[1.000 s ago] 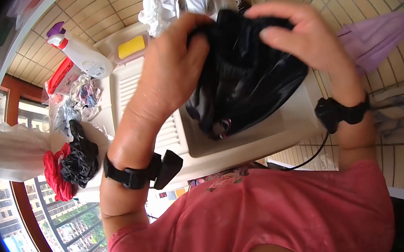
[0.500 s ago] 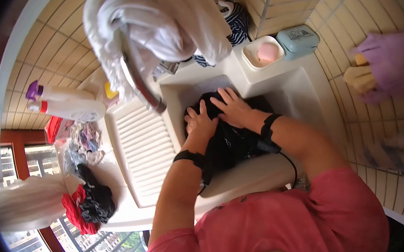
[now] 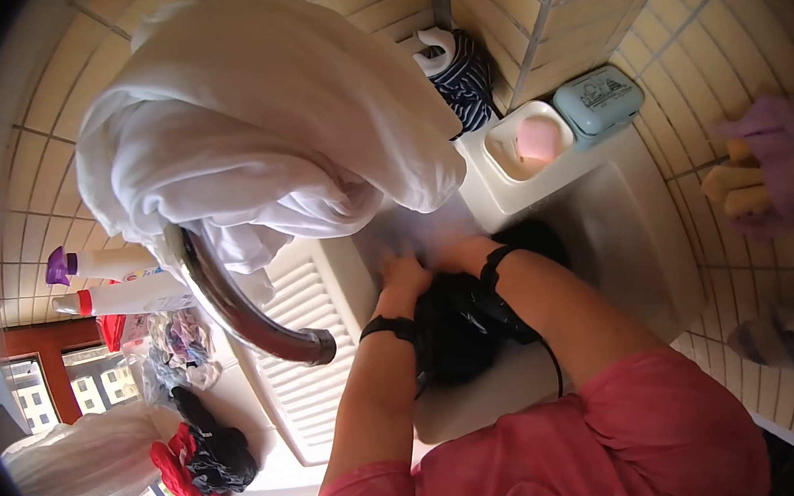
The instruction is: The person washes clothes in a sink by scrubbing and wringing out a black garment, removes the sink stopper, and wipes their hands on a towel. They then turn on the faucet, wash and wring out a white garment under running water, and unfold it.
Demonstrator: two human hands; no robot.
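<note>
Compared with the earlier frame, the two hands are now reaching farther into the sink basin point(image 3: 624, 240), to its upper part, while before they were pressing on the black shiny cloth point(image 3: 458, 340) with spread fingers. The big white cloth point(image 3: 242, 118) and the curved metal faucet point(image 3: 258, 329) are now appearing larger, and the faucet end is sitting lower in the frame.

The left hand point(image 3: 403, 272) is pointing away from the body, with its forearm rising from the lower centre. The right hand point(image 3: 460, 252) is staying just beside it, its forearm slanting in from the lower right. Both are going downward beside the upper edge of the black cloth, which is lying bunched in the basin, under and between the wrists. The fingers are blurring, so I cannot tell if either grip is spread or pinching. The ribbed washboard point(image 3: 308, 368) is lying to the left of the basin.
</note>
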